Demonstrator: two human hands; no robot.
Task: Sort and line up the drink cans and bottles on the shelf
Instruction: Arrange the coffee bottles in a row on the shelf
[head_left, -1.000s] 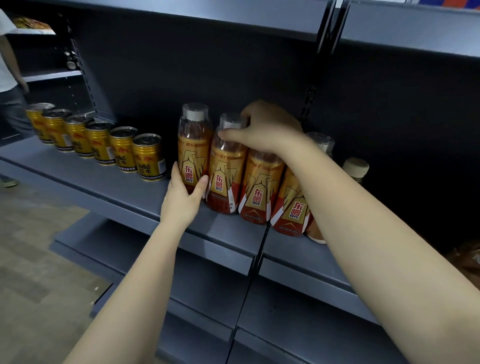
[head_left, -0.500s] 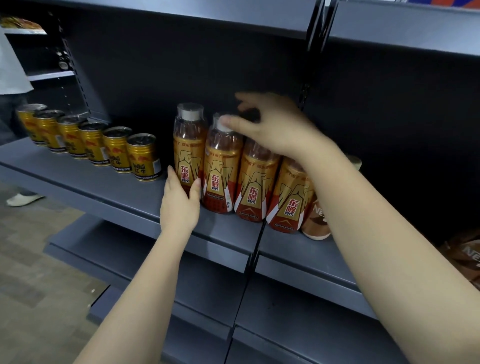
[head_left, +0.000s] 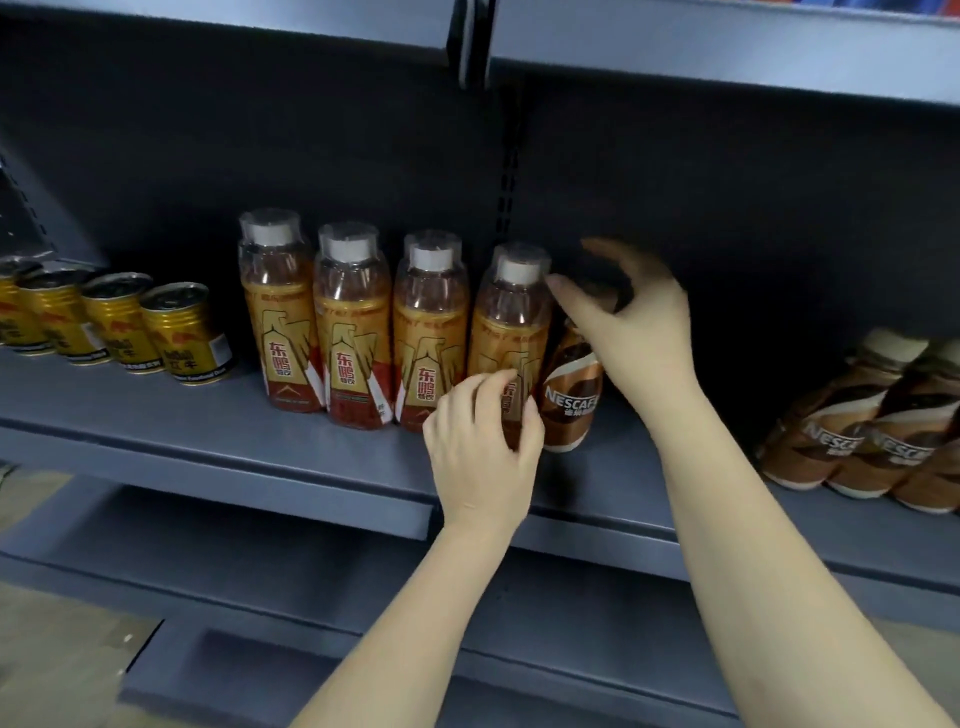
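Note:
Four orange drink bottles stand in a row on the grey shelf (head_left: 208, 415). My left hand (head_left: 478, 447) grips the lower part of the rightmost orange bottle (head_left: 511, 322), fingers curled round its label. Just right of it, touching it, stands a brown Nescafe bottle (head_left: 569, 410). My right hand (head_left: 634, 332) arches over that bottle's top with fingers spread and the thumb near the orange bottle's cap; the Nescafe cap is hidden behind it. The other three orange bottles (head_left: 353, 322) stand close together to the left.
Several gold cans (head_left: 182, 332) line up at the shelf's left. More Nescafe bottles (head_left: 857, 436) lean together at the far right. An upper shelf (head_left: 675, 41) overhangs; a lower shelf (head_left: 311, 571) juts out below. A bare gap lies between the cans and the orange bottles.
My left hand moved from the leftmost orange bottle to the rightmost one. My right hand left the orange bottles' caps and went right, over the Nescafe bottle. The view shifted right.

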